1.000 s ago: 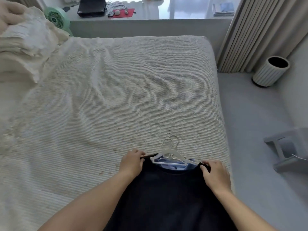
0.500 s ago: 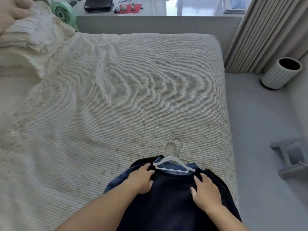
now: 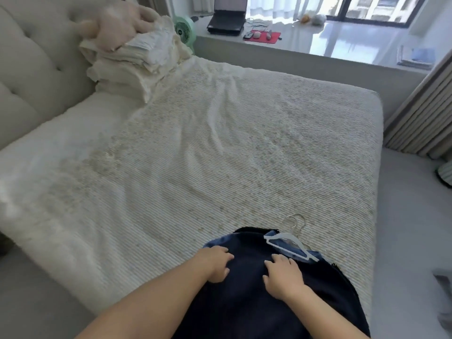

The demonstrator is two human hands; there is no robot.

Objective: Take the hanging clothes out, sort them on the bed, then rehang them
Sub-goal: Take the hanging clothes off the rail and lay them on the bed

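A dark navy garment (image 3: pixel 247 297) lies flat at the near edge of the bed (image 3: pixel 220 155), on top of a blue garment (image 3: pixel 220 241) whose edge shows at the left and at the collar. White hangers (image 3: pixel 291 243) with metal hooks stick out at the collar. My left hand (image 3: pixel 215 261) rests flat on the navy cloth at its upper left. To its right, my right hand (image 3: pixel 283 277) lies on the cloth with fingers spread, just below the hangers. Neither hand grips anything.
A stack of folded cream bedding (image 3: pixel 137 59) with a plush toy (image 3: pixel 115 28) sits by the headboard. A green fan (image 3: pixel 183 30), a laptop (image 3: pixel 227 18) and a red mat (image 3: pixel 264 36) are on the window ledge. Curtains (image 3: pixel 420 118) hang at right above grey floor.
Both hands let go of the navy garment's shoulders and moved down onto its front. The view swung left, showing the headboard and window.
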